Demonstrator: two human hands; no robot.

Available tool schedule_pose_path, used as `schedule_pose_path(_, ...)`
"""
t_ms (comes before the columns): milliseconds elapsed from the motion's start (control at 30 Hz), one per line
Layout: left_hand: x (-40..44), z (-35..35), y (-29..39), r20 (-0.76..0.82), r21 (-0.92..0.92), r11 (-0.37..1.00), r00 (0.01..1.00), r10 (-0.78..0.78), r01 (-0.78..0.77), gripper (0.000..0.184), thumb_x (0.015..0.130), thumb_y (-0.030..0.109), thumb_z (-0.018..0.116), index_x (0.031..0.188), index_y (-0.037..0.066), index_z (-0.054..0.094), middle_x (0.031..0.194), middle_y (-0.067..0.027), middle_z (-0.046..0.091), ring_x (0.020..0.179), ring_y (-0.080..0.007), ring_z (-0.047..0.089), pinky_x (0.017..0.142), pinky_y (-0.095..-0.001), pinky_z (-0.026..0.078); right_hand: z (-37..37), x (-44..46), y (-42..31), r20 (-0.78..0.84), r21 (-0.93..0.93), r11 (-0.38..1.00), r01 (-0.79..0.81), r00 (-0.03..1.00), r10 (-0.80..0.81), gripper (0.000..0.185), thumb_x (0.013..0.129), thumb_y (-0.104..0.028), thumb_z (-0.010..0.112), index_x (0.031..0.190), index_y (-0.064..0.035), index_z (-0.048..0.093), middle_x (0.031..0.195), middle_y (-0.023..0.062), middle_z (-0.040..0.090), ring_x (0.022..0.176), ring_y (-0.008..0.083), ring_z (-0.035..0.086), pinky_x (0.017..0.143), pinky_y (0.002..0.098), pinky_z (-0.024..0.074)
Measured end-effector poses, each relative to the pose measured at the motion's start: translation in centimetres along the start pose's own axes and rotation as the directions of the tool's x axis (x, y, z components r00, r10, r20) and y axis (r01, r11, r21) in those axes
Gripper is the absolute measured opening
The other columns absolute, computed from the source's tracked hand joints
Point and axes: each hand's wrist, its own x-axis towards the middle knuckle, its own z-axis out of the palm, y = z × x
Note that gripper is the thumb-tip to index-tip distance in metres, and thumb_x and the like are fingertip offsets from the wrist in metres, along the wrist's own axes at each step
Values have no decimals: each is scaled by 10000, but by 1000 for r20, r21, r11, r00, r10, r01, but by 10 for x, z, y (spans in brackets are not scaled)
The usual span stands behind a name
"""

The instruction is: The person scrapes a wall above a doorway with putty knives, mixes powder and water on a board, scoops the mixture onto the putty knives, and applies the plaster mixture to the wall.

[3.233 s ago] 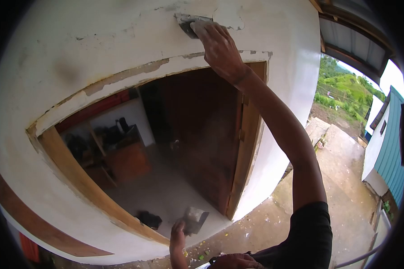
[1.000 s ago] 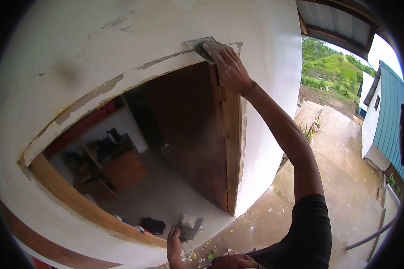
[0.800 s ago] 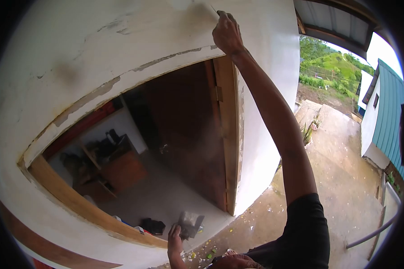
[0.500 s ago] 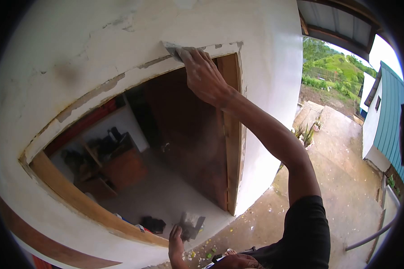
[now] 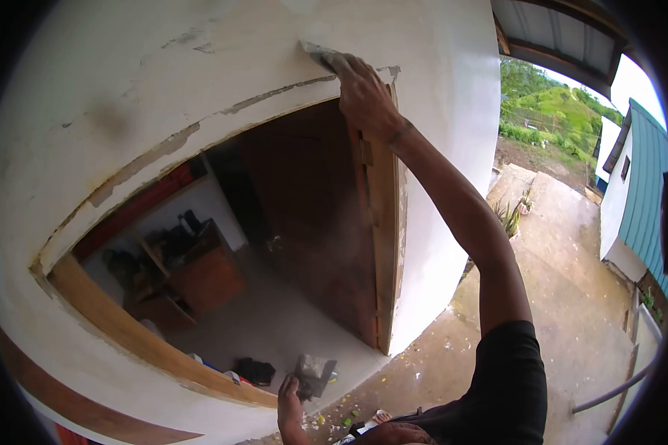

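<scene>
My right hand (image 5: pixel 367 96) is raised to the top of the doorway, its fingers closed around a putty knife (image 5: pixel 318 52). The knife's blade lies at the white wall (image 5: pixel 252 44), just above the chipped groove that runs over the door opening. Low in the view, my left hand (image 5: pixel 290 408) grips a second putty knife (image 5: pixel 315 374) with a wide blade. Greyish paste sits on that blade, and the handle is mostly hidden in the hand. Bare grey patches show along the groove (image 5: pixel 145 159).
A wooden door frame (image 5: pixel 382 245) surrounds the opening, with a brown door (image 5: pixel 304 222) swung inward. Inside stands a wooden cabinet (image 5: pixel 204 278), and a black item (image 5: pixel 254 371) lies on the floor. Concrete paving (image 5: pixel 549 297) with potted plants (image 5: pixel 508 219) stretches to the right.
My right hand and its putty knife have shifted right and upward along the wall above the doorway. The left hand with its putty knife stays almost in place.
</scene>
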Motion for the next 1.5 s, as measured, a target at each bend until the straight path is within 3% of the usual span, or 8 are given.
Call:
schedule_pose_path(167,40,-21,-36,265,564,654,861,435,-504,351,1037,129,452,1325,-44,557,1428,-227,504,1299,-343,512,1095,-388,427,-39,16,33,184,32,999,-36,982,29,499,827,57,514,1319,-25,529,1288,158,611,1191,371,562,1045,452,443)
schedule_pose_path(433,6,18,7,120,-32,999,992,39,-35,316,1004,205,549,1235,-4,601,1176,-119,619,1088,-221,595,969,-323,480,8,-30,67,29,-205,938,279,960,-280,595,821,64,510,1412,7,469,1406,178,514,1314,335,489,1106,422,408)
schedule_pose_path(500,38,-14,-35,222,477,781,915,337,-403,314,1002,112,500,1274,-8,600,1334,-181,560,1238,-295,536,1055,-369,442,-13,-39,58,63,-108,951,290,957,-284,564,824,82,492,1384,19,495,1390,189,530,1297,366,495,1080,441,432)
schedule_pose_path(700,32,-25,-40,285,579,560,791,542,-593,334,1017,179,473,1251,-19,605,1264,-176,617,1141,-272,593,986,-377,459,-21,46,80,89,-73,796,-600,791,605,324,848,-74,521,1133,68,584,1250,254,591,1212,441,515,974,512,480)
schedule_pose_path(1100,26,-16,-39,163,310,841,896,412,-443,422,1029,254,463,1333,-24,559,1296,-153,601,1134,-239,588,962,-344,458,22,45,-137,74,187,977,98,991,-114,296,845,-35,488,1089,113,568,1004,285,599,1000,406,589,911,471,491)
schedule_pose_path(1200,39,-41,-57,314,574,508,745,588,-643,405,1013,194,510,1348,-32,534,1323,-183,586,1194,-299,574,1008,-379,458,-10,67,-95,41,211,975,-64,998,56,265,881,-13,467,1102,52,598,1030,243,639,961,423,626,877,496,514)
schedule_pose_path(1333,17,-16,-42,-2,-85,991,995,100,-100,453,1008,280,505,1373,14,537,1289,-124,599,1128,-194,591,932,-318,476,-34,114,-42,197,308,925,-224,966,168,408,904,5,491,1307,68,514,1293,262,575,1238,385,528,1080,465,424)
schedule_pose_path(1500,9,-20,-33,113,-64,985,980,164,-158,362,1014,277,469,1263,41,587,1112,-70,641,1008,-173,618,844,-305,499,34,131,-6,-25,-153,945,289,955,-296,423,901,-1,486,1317,72,514,1295,279,573,1256,400,519,1091,469,416)
